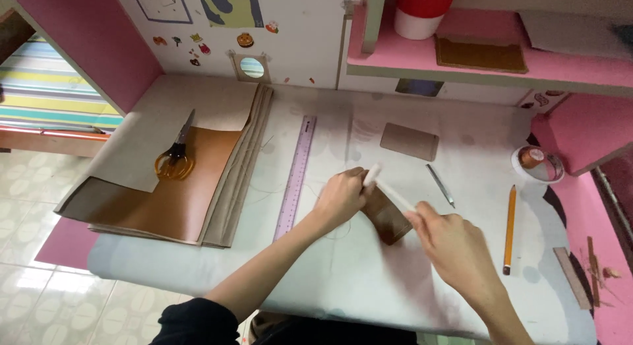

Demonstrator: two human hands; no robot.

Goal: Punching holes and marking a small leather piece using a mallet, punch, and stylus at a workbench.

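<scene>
My left hand [343, 196] presses down on a small brown leather piece [388, 219] in the middle of the white desk mat [369, 279], fingers bent over its left edge. My right hand [452, 246] grips the lower end of a thin white rod [389, 187] that lies slanted across the leather piece, its upper end by my left fingers. Another rounded brown leather rectangle [409, 141] lies flat farther back, untouched.
A purple ruler [295, 175] lies left of my hands. Orange-handled scissors [175, 157] rest on stacked leather sheets [165, 200] at the left. A metal awl [440, 185], a pencil [509, 227], a tape roll [537, 163] and leather scraps [580, 276] lie to the right. Pink shelves stand behind.
</scene>
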